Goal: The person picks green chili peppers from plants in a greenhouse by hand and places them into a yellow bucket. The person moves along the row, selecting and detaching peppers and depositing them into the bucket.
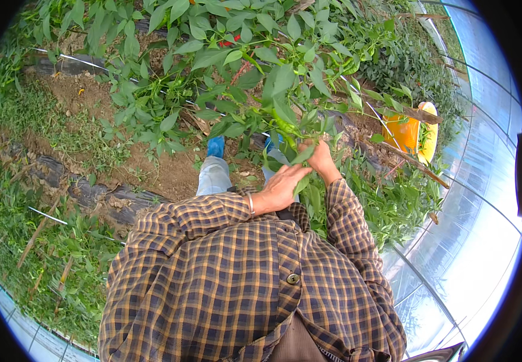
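Note:
My right hand (322, 160) is curled at the foliage of a chili pepper plant (283, 81), its fingers closed on a stem or leaves. Just above it hang several long green peppers (286, 126). My left hand (283, 188), with a bracelet (250, 203) at the wrist, lies palm down beside the right hand, fingers stretched toward it. Leaves show under and around its fingertips; what lies beneath the palm is hidden. Red peppers (230, 41) show deeper in the same row.
A yellow-orange bucket (403, 132) holding green peppers stands at the right by a wooden stake (417, 166). White support strings (84, 62) run along the row. Black plastic mulch (93, 192) edges the soil path. Plastic greenhouse film (473, 240) borders the right.

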A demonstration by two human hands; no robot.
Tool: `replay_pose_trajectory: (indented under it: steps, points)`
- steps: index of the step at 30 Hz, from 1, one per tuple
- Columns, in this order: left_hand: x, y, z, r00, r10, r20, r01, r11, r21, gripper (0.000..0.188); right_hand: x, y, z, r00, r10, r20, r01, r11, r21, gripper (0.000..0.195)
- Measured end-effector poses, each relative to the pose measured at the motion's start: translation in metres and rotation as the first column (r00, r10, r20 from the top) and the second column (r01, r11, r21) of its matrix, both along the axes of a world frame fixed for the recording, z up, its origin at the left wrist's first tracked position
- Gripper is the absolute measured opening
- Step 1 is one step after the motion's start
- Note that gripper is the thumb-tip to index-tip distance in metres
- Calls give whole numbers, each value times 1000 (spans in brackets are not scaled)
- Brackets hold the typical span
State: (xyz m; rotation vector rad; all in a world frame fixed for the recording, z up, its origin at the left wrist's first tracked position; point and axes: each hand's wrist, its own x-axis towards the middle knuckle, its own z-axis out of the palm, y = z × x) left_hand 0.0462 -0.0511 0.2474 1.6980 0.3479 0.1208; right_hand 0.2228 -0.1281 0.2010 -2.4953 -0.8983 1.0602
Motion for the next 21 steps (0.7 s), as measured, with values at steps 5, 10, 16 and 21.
replay_pose_trajectory:
  steps: [5,10,16,21]
  points:
    - [1,74,-42,909,415,46,-416,892,174,43,1,-2,30,781,-445,-438,493,870,-4,18]
    - [34,134,-86,988,113,-105,-44,860,508,63,2,1,23,640,-452,-621,614,787,59,16]
    - [-1,137,-102,629,-288,-722,646,710,279,54,-8,17,26,715,-463,-523,556,831,24,17]
    - [-77,157,-73,699,-161,-697,491,817,304,52,-12,-4,22,711,-474,-518,583,811,58,17]
